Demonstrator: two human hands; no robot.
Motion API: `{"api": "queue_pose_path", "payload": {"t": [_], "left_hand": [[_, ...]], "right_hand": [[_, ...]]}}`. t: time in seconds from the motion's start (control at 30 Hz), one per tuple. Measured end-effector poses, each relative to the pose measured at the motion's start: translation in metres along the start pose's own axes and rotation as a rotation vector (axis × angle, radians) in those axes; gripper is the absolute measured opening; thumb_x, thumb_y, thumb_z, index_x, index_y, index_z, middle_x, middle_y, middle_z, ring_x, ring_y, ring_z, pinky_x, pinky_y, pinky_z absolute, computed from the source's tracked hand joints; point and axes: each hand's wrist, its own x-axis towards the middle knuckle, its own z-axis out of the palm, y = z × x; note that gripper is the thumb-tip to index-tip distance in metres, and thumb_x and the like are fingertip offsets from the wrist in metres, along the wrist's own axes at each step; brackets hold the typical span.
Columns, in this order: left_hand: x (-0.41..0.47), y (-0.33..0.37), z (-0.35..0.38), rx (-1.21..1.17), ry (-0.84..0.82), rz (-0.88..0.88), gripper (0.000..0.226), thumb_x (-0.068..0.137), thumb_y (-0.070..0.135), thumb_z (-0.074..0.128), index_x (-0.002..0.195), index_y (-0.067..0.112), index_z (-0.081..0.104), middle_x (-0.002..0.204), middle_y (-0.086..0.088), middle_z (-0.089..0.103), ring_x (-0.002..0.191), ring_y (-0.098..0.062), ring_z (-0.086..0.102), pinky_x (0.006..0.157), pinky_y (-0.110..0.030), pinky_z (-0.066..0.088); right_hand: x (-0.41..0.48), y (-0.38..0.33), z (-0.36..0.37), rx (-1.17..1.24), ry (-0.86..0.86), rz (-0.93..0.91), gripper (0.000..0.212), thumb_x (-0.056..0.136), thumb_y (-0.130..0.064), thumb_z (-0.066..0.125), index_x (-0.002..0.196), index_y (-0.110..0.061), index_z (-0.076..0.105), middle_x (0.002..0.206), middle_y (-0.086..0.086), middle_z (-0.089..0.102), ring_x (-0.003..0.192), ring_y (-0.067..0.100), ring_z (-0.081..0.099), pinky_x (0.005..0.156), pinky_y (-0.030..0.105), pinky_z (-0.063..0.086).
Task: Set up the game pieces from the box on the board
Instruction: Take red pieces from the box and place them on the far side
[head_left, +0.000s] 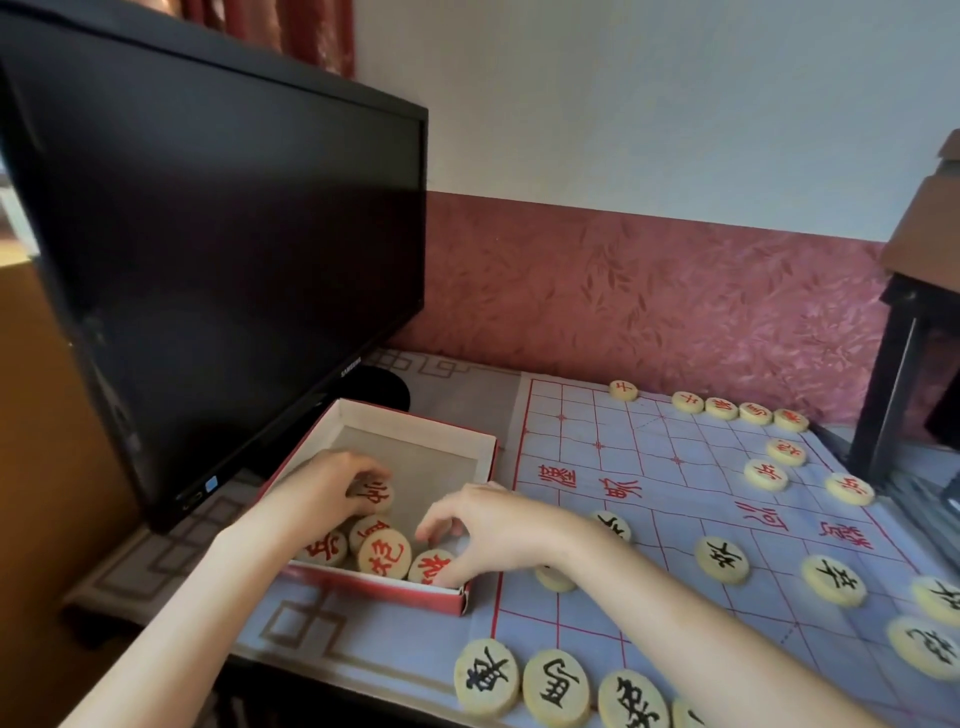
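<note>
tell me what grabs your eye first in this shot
Both hands meet in the red box at centre left: the left hand grips a red piece, and the right hand curls over the loose pieces beside it. A big dark monitor looms behind the box, and the board to the right already carries a red row at its far edge and black pieces nearer.

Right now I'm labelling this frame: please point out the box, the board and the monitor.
box (415, 422), head view, white far inner wall.
board (675, 499), head view, bare grid near its middle.
monitor (208, 234), head view, middle of the dark screen.
</note>
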Motion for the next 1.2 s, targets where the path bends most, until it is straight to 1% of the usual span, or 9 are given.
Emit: {"api": "queue_pose_path", "payload": {"t": [0.1, 0.23, 0.4, 0.5, 0.6, 0.7, 0.8, 0.93, 1.2], "left_hand": [[0.004, 0.001, 0.002, 0.005, 0.016, -0.011, 0.046, 0.081, 0.029, 0.067, 0.125, 0.028, 0.054, 0.126, 0.005, 0.059, 0.111, -0.013, 0.055, 0.089, -0.023, 0.042], [0.01, 0.002, 0.006, 0.003, 0.032, -0.005, 0.05, 0.083, 0.031, 0.064, 0.13, 0.027, 0.049, 0.134, 0.005, 0.052, 0.117, -0.014, 0.051, 0.097, -0.026, 0.04], [0.014, 0.002, 0.009, -0.013, -0.015, -0.018, 0.059, 0.078, 0.03, 0.07, 0.131, 0.03, 0.046, 0.136, 0.005, 0.048, 0.118, -0.014, 0.049, 0.098, -0.029, 0.041], [0.017, 0.002, 0.009, -0.022, -0.001, -0.032, 0.061, 0.076, 0.027, 0.072, 0.131, 0.029, 0.047, 0.135, 0.005, 0.048, 0.118, -0.014, 0.049, 0.097, -0.026, 0.041], [0.021, 0.005, 0.005, -0.047, 0.041, -0.028, 0.061, 0.073, 0.029, 0.074, 0.129, 0.029, 0.05, 0.131, 0.005, 0.052, 0.115, -0.013, 0.05, 0.096, -0.026, 0.042], [0.027, 0.016, 0.001, -0.073, 0.104, -0.008, 0.055, 0.073, 0.028, 0.073, 0.124, 0.03, 0.053, 0.125, 0.007, 0.056, 0.108, -0.012, 0.053, 0.088, -0.023, 0.043], [0.035, 0.033, -0.002, -0.094, 0.153, 0.057, 0.053, 0.073, 0.029, 0.074, 0.122, 0.03, 0.054, 0.117, 0.011, 0.056, 0.101, -0.008, 0.054, 0.085, -0.022, 0.045], [0.053, 0.062, 0.002, -0.172, 0.18, 0.171, 0.051, 0.07, 0.024, 0.078, 0.117, 0.022, 0.06, 0.105, 0.01, 0.055, 0.101, -0.008, 0.053, 0.085, -0.021, 0.042], [0.101, 0.133, 0.029, -0.178, 0.08, 0.315, 0.061, 0.071, 0.023, 0.078, 0.126, 0.019, 0.053, 0.123, 0.003, 0.058, 0.112, -0.01, 0.054, 0.093, -0.021, 0.043]], "right_hand": [[0.008, 0.004, 0.003, -0.006, 0.052, 0.021, 0.045, 0.075, -0.051, 0.065, 0.115, -0.034, 0.057, 0.112, -0.005, 0.057, 0.11, 0.019, 0.048, 0.094, 0.046, 0.044], [0.017, 0.007, 0.007, -0.04, 0.151, 0.037, 0.046, 0.083, -0.044, 0.056, 0.124, -0.024, 0.053, 0.118, 0.001, 0.054, 0.117, 0.025, 0.045, 0.098, 0.047, 0.041], [0.022, 0.011, 0.009, -0.036, 0.133, 0.031, 0.054, 0.076, -0.033, 0.067, 0.125, -0.022, 0.05, 0.117, 0.001, 0.052, 0.114, 0.025, 0.046, 0.093, 0.048, 0.044], [0.024, 0.013, 0.008, 0.026, 0.193, 0.015, 0.051, 0.078, -0.026, 0.066, 0.127, -0.019, 0.051, 0.12, 0.001, 0.053, 0.117, 0.021, 0.043, 0.097, 0.041, 0.042], [0.017, 0.017, -0.002, 0.112, 0.307, -0.006, 0.051, 0.082, -0.023, 0.064, 0.131, -0.019, 0.049, 0.13, -0.001, 0.05, 0.124, 0.014, 0.037, 0.1, 0.024, 0.032], [0.01, 0.024, -0.017, 0.19, 0.408, 0.015, 0.048, 0.081, -0.024, 0.066, 0.126, -0.019, 0.05, 0.126, -0.004, 0.051, 0.119, 0.011, 0.044, 0.095, 0.023, 0.037], [0.003, 0.037, -0.029, 0.246, 0.464, 0.044, 0.042, 0.079, -0.022, 0.068, 0.118, -0.02, 0.052, 0.116, -0.006, 0.054, 0.109, 0.012, 0.051, 0.092, 0.029, 0.045], [-0.01, 0.064, -0.041, 0.258, 0.503, 0.08, 0.043, 0.079, -0.022, 0.069, 0.119, -0.02, 0.052, 0.117, -0.005, 0.054, 0.11, 0.011, 0.052, 0.096, 0.031, 0.045], [-0.043, 0.132, -0.061, 0.324, 0.528, 0.219, 0.045, 0.077, -0.022, 0.073, 0.117, -0.023, 0.054, 0.114, -0.007, 0.058, 0.104, 0.007, 0.056, 0.091, 0.027, 0.049]]}}
